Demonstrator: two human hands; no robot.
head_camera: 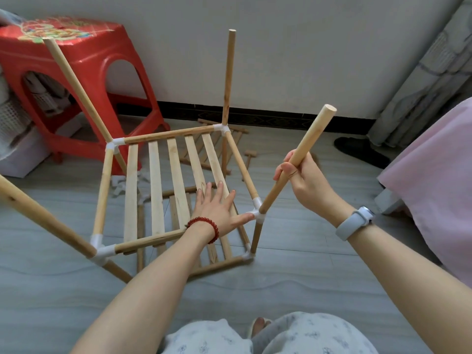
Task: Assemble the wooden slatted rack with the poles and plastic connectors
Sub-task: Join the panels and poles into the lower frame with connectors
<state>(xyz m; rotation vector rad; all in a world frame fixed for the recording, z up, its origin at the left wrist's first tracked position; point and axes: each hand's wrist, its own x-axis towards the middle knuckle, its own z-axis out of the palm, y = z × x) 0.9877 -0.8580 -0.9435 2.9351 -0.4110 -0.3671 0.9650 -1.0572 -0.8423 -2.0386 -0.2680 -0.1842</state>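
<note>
Head view: the wooden rack (176,185) stands on the grey floor (293,277), in front of a red plastic stool (84,80). Its raised shelf consists of five pale flat slats (158,190) inside a frame of round rails, joined at each corner by a white plastic connector (258,213). Upright poles rise from the corners and splay outward. The left hand (217,210) lies flat, fingers spread, on the slats with the thumb touching the near-right connector. The right hand (301,175) grips the pole (296,157) seated in that connector. Loose slats lie on the floor beyond.
</note>
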